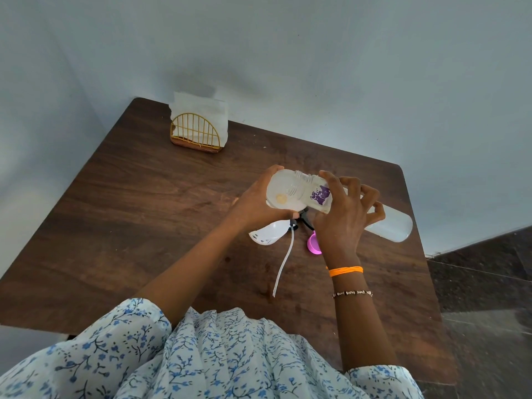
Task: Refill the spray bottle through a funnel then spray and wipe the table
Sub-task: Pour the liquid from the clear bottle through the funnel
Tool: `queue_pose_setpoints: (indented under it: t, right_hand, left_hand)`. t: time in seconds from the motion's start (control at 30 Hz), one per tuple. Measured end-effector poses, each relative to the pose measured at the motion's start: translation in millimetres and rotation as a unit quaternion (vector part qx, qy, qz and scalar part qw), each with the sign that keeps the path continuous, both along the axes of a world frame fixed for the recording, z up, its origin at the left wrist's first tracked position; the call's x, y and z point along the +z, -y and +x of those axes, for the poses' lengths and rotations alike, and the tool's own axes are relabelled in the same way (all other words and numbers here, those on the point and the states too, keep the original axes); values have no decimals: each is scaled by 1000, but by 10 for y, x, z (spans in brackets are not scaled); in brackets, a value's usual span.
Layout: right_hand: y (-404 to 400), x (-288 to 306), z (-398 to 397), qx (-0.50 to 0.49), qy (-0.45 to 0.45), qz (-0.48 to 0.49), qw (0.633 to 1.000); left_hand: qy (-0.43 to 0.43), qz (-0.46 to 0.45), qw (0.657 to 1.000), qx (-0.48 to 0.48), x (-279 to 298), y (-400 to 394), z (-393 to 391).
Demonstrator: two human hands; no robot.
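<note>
My left hand [253, 205] grips a round translucent white funnel [280, 195] above the middle of the wooden table [144, 220]. What the funnel stands in is hidden under that hand. My right hand [342, 217] holds a long translucent refill bottle [391, 226] with a purple label. The bottle lies tilted, its open threaded neck resting over the funnel's rim. The spray head [269, 233], white with a black trigger and a long dip tube [283, 263], lies on the table just below my hands. A pink cap [313, 243] sits beside my right wrist.
A gold wire napkin holder [197, 133] with white paper napkins stands at the table's far left corner. Pale walls close in behind and to the left. Dark stone floor shows past the table's right edge.
</note>
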State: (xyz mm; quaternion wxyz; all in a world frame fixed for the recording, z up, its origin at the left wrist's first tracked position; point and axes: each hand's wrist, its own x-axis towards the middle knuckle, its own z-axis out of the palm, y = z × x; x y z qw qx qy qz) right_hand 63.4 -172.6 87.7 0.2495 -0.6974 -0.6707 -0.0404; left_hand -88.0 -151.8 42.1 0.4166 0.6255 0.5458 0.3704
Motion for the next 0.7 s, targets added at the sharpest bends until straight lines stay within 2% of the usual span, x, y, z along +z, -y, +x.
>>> queue_pose_setpoints:
  t: [0.7]
  right_hand:
    - [-4, 6, -1, 0, 6, -4, 1000]
  left_hand:
    - [-7, 3, 1000, 0, -15, -9, 10]
